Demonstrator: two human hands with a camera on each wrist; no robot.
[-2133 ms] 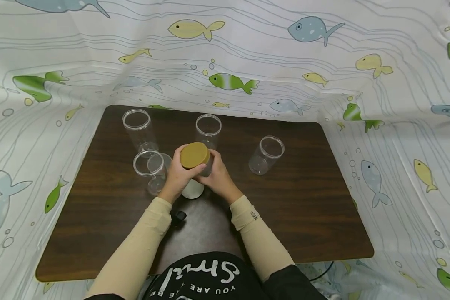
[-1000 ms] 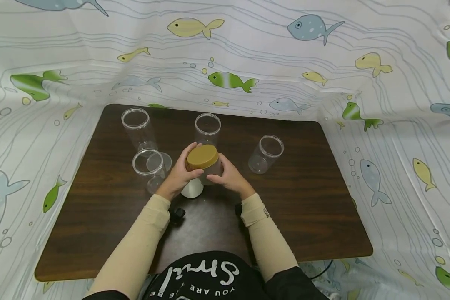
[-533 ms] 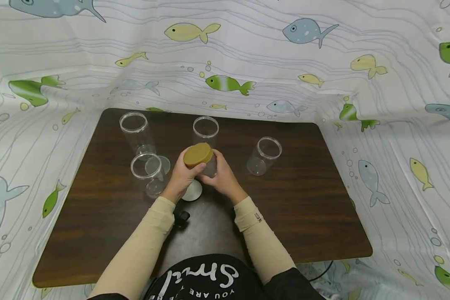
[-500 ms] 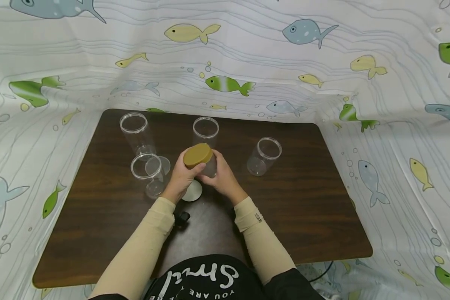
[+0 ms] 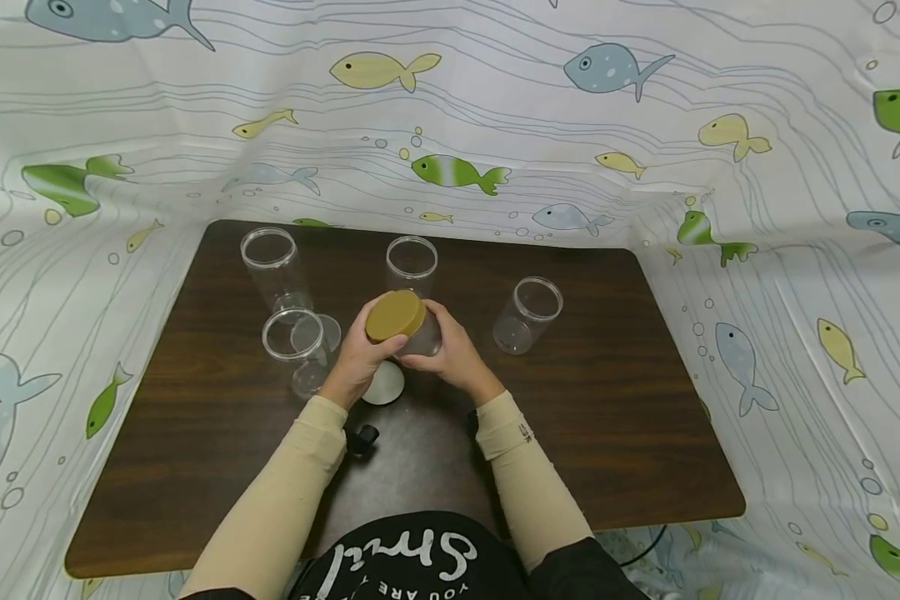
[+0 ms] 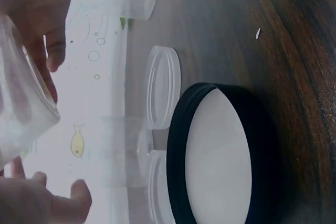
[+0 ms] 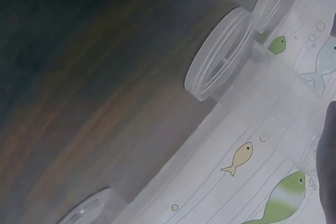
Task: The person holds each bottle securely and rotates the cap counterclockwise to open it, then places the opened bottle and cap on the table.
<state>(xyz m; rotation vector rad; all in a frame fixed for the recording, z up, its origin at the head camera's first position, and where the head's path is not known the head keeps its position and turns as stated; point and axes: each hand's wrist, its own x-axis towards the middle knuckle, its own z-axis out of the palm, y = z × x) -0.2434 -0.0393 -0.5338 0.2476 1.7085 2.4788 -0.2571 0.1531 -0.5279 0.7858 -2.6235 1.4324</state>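
Both hands hold a clear jar (image 5: 424, 337) topped by a gold lid (image 5: 395, 316), raised over the middle of the table and tilted. My left hand (image 5: 357, 358) grips the lid, thumb along its near edge and fingers behind. Round the jar's right side curls my right hand (image 5: 453, 357). In the left wrist view, the jar's base (image 6: 39, 124) shows between the two hands. Below them a black-rimmed lid (image 6: 220, 156) with a white inside lies on the table. In the right wrist view only a dark edge of a hand shows at the far right.
Clear open jars stand around: two at the left, one behind (image 5: 268, 258) the other (image 5: 292, 337), one at the back centre (image 5: 412, 257), one at the right (image 5: 528, 315). A clear disc (image 5: 332, 332) lies by the left jars. Fish-printed sheeting (image 5: 495, 108) surrounds the brown table (image 5: 607, 417).
About a second ago the right hand's grasp was looser and the jar more upright; the jar then tilted left. Since half a second ago the right hand has shifted slightly right, showing more jar.
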